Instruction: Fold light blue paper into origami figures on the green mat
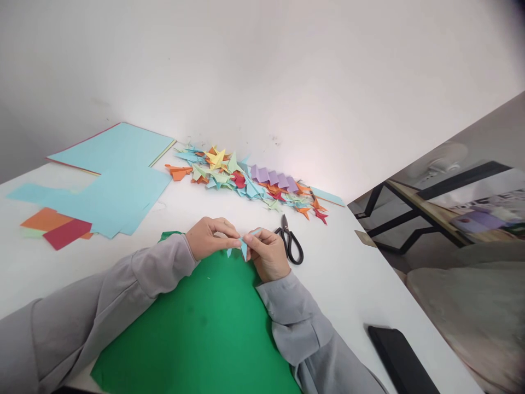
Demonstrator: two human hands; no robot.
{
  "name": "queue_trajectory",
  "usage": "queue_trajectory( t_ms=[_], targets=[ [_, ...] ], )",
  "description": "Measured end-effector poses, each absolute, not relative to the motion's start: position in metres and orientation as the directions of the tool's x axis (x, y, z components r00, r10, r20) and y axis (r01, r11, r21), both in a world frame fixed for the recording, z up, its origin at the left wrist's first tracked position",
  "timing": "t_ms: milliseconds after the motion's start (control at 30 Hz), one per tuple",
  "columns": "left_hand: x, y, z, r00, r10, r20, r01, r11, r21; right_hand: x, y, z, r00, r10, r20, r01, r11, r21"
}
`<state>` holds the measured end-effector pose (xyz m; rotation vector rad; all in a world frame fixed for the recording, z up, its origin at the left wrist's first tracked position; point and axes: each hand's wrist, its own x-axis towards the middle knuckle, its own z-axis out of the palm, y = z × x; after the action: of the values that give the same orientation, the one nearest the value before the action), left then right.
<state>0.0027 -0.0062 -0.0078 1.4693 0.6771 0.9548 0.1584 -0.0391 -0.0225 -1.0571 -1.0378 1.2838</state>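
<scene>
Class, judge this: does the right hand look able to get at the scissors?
Probably yes: the scissors lie close beside the right hand, largely unobstructed, though it holds folded blue paper.

Bright, diffuse light fills the scene. The wall (262, 71) glows palest low down, behind the table (336, 295), and greys toward the left. Soft shadows edge the sleeves (164, 265) on the green sheet (197, 334). The room beyond the right edge is dimmer and smeared; the small blue paper (244, 250) lacks fine detail. The upper right corner darkens.
</scene>
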Motion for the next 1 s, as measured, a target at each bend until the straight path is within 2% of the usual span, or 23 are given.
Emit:
queue_trajectory(
  t_ms=[200, 333, 433, 600, 700, 867, 1000],
  targets=[
    [0.003, -0.003, -0.008, 0.487, 0.873, 0.025, -0.149, 0.055, 0.987, 0.158, -0.040, -0.020, 0.038, 0.994, 0.103, -0.200, 0.109, -0.974],
    [0.004, -0.002, -0.009, 0.464, 0.885, -0.043, -0.216, 0.160, 0.963, 0.152, -0.044, -0.019, 0.013, 0.989, 0.147, -0.045, 0.147, -0.988],
    [0.004, -0.003, -0.009, 0.448, 0.893, -0.042, -0.245, 0.168, 0.955, 0.147, -0.045, -0.020, 0.005, 0.988, 0.154, 0.024, 0.154, -0.988],
    [0.005, -0.004, -0.008, 0.429, 0.903, -0.006, -0.249, 0.125, 0.960, 0.151, -0.042, -0.021, 0.090, 0.980, 0.177, 0.055, 0.172, -0.983],
    [0.005, -0.004, -0.008, 0.412, 0.911, -0.034, -0.230, 0.140, 0.963, 0.155, -0.041, -0.021, 0.134, 0.975, 0.179, 0.063, 0.172, -0.983],
    [0.003, -0.006, -0.006, 0.458, 0.886, -0.074, -0.191, 0.179, 0.965, 0.155, -0.041, -0.022, 0.083, 0.985, 0.150, 0.011, 0.150, -0.989],
    [0.002, -0.006, -0.003, 0.467, 0.879, -0.100, -0.163, 0.197, 0.967, 0.154, -0.042, -0.021, 0.013, 0.994, 0.106, 0.042, 0.106, -0.993]
  ],
)
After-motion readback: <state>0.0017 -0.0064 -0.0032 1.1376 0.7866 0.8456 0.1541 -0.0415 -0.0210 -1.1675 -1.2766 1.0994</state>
